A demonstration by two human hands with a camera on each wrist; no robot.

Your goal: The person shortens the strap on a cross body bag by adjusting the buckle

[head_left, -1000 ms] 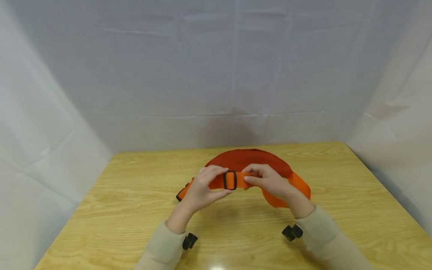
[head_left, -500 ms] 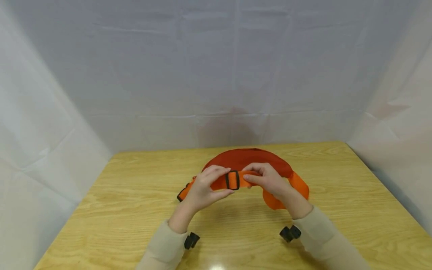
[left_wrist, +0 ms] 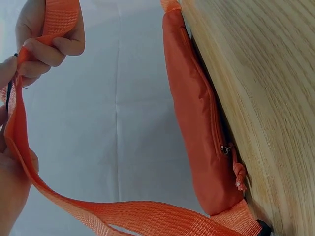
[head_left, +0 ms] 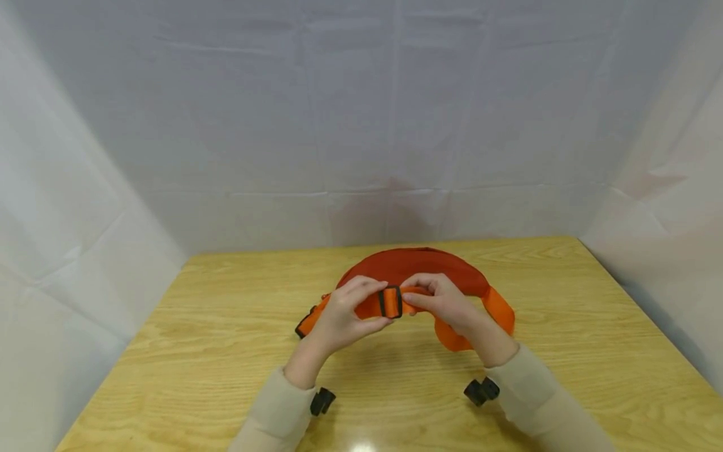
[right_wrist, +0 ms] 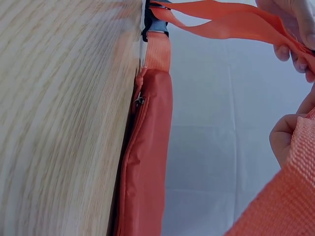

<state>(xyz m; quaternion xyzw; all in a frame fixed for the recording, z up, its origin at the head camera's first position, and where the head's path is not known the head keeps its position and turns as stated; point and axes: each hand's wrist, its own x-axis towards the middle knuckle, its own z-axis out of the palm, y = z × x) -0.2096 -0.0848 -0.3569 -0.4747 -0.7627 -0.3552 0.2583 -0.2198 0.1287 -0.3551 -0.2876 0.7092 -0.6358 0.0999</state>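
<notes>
A red waist bag (head_left: 420,263) lies toward the back of the table, its zipper (left_wrist: 222,149) showing in the left wrist view. Its orange strap (left_wrist: 133,214) arcs up off the table to both hands. My left hand (head_left: 343,317) grips the black slide adjuster (head_left: 390,302) on the strap, thumb below and fingers above. Close on the adjuster's right, my right hand (head_left: 446,303) pinches the strap between thumb and curled fingers. A loop of strap (head_left: 452,336) hangs below the right hand. At the bag's left end sits a black buckle (right_wrist: 156,22).
Both hands work over a wooden table (head_left: 226,351). White sheeting (head_left: 361,125) stands behind it and at both sides. A small black device (head_left: 322,402) sits at the left cuff and a similar black device (head_left: 482,391) at the right.
The slide adjuster and left fingertips have shifted slightly right. My right hand has come left along the strap, closer to the adjuster.
</notes>
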